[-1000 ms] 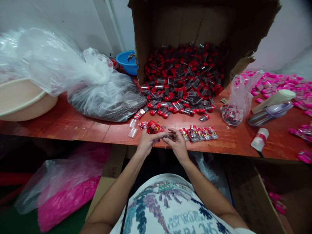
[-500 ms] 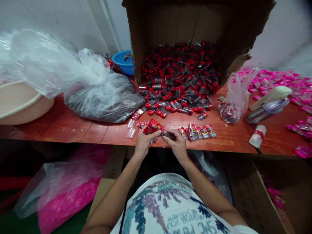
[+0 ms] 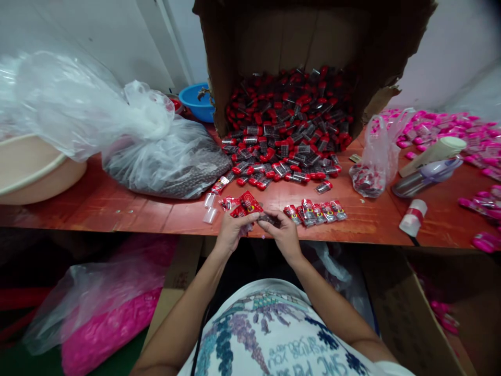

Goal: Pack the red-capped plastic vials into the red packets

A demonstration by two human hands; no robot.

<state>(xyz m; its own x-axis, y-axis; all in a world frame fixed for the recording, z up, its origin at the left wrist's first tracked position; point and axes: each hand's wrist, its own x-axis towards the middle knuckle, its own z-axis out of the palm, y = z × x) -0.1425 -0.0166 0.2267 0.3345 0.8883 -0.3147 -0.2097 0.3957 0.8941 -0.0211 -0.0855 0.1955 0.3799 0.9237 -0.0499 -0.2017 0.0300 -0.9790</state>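
Observation:
My left hand (image 3: 231,228) is closed on a small red printed packet (image 3: 249,202) with a spiral mark, just above the table's front edge. Thumb and fingers of my right hand (image 3: 286,234) pinch a small dark clear-walled container (image 3: 271,220) right beside that packet. Its far end is hidden, and I cannot tell whether it is inside the packet. More red packets (image 3: 230,203) lie behind my left hand, next to two small clear plastic pieces (image 3: 210,214). A row of filled red-topped packets (image 3: 318,213) lies to the right of my right hand.
A cardboard box (image 3: 214,78) on its side spills many red-capped containers (image 3: 289,141) onto the red table (image 3: 148,216). Left are a bag of dark beads (image 3: 172,162) and a cream basin (image 3: 35,172). Right are a tied bag (image 3: 370,177), a bottle (image 3: 426,175) and pink pieces (image 3: 442,128).
Both hands stay almost in place, still holding the packet and the dark container. The packet leans slightly differently, and the whole view has shifted a little.

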